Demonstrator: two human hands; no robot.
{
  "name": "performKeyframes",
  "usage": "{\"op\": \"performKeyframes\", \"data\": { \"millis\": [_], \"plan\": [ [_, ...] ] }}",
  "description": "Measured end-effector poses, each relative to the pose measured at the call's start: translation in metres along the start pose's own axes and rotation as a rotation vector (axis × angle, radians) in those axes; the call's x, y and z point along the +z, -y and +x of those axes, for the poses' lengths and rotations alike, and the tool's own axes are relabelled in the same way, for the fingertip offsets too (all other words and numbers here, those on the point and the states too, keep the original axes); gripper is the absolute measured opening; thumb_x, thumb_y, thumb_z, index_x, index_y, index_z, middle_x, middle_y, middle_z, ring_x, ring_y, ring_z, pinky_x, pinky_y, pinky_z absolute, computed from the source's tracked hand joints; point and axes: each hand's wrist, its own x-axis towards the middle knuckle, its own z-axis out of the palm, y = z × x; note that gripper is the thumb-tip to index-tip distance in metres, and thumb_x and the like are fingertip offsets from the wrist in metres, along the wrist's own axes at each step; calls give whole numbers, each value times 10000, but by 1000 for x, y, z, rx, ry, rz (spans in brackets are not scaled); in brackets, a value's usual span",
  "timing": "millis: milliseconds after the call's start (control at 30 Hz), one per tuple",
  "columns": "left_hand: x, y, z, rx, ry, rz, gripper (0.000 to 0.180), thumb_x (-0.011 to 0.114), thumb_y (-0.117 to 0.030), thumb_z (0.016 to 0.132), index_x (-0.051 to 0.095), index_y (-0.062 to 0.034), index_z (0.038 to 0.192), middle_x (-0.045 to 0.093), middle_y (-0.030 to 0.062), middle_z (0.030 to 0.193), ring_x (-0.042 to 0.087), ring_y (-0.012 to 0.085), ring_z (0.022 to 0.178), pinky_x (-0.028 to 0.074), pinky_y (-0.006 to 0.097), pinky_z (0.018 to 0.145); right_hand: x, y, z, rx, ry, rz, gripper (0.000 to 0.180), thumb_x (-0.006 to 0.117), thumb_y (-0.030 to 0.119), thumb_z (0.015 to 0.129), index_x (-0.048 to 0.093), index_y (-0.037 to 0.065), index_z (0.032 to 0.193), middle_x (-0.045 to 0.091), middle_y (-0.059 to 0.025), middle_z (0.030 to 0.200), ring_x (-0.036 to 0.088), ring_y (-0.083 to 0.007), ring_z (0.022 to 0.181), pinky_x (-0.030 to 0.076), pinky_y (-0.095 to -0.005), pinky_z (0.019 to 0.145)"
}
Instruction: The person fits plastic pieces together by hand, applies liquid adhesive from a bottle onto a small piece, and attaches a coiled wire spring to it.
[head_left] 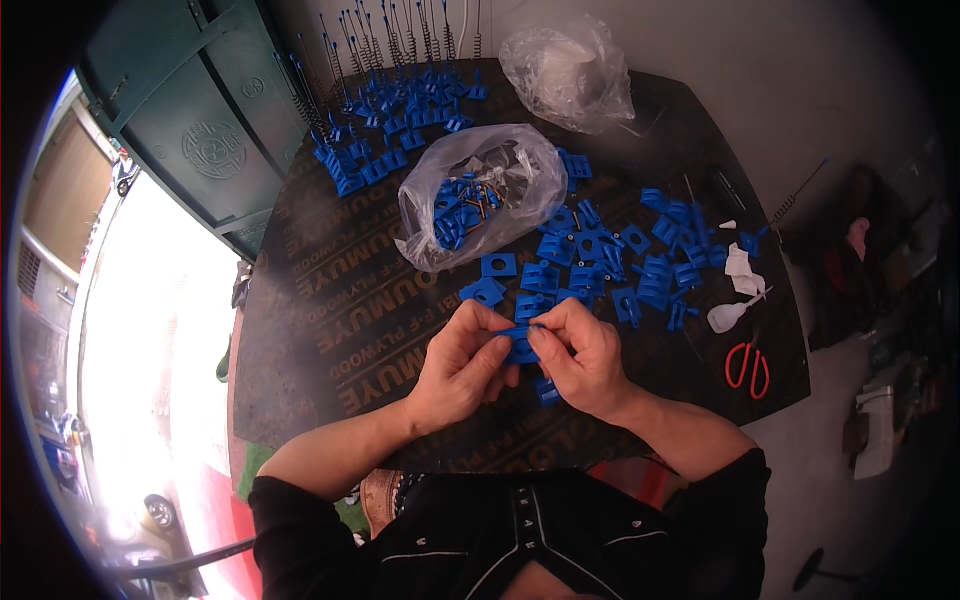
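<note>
Blue plastic bracket (520, 345), small and flat: I log it pinched between both hands just above the near edge of the dark plywood board (330, 330). Left hand (462, 368): fingers closed on the piece's left side. Right hand (590, 362): thumb and forefinger closed on its top edge, seemingly pressing something thin into it; what that is, I cannot tell. One more blue piece (546, 390) lies on the board under the right palm.

Loose blue brackets (600, 262), a scatter just beyond the hands. Clear bag of blue brackets (478, 205), open, mid-board. Second clear bag (568, 70), far edge. Row of brackets fitted with wire springs (385, 75), far left. Red-handled scissors (747, 368) and a white squeeze bottle (728, 317), right side.

Step, by my judgement: fitting one bracket by hand. Whatever move comes after calls for a steady two-handed pinch and close fingertip alignment
</note>
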Motion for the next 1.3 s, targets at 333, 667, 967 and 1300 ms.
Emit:
{"op": "performKeyframes", "data": {
  "millis": [333, 667, 967, 1300],
  "plan": [
    [1, 1, -2, 6, -19, 37, 153, 500, -117, 963, 431, -53, 1084, 597, 42, 705, 492, 45, 510, 377, 174, 453, 0, -1, -1, -2, 1, 10, 85, 589, 42, 898, 525, 17, 848, 495, 20, 543, 447, -20, 469, 322, -223, 424],
    [1, 2, -3, 33, 2, 65, 178, 520, -90, 951, 428, -51, 1098, 598, 52, 705, 498, 51, 510, 390, 173, 466, 0, 2, 1, -44, -21, -3, 120, 624, 71, 891, 530, 20, 837, 552, 3, 574, 507, -21, 489, 353, -208, 426],
    [3, 1, -4, 29, 1, 127, 163, 509, -99, 956, 430, -64, 1094, 590, 16, 685, 494, 38, 512, 383, 183, 469, -2, 2, 1, -34, -9, -22, 136, 606, 75, 905, 527, 27, 805, 509, 13, 549, 470, -29, 477, 345, -222, 424],
    [3, -1, -3, 11, -1, 135, 155, 498, -74, 954, 422, -56, 1088, 581, 18, 682, 487, 37, 514, 381, 184, 469, -3, 2, 1, -35, 4, -27, 141, 599, 62, 907, 522, 30, 794, 486, 15, 539, 452, -35, 473, 338, -230, 423]
  ]
}}
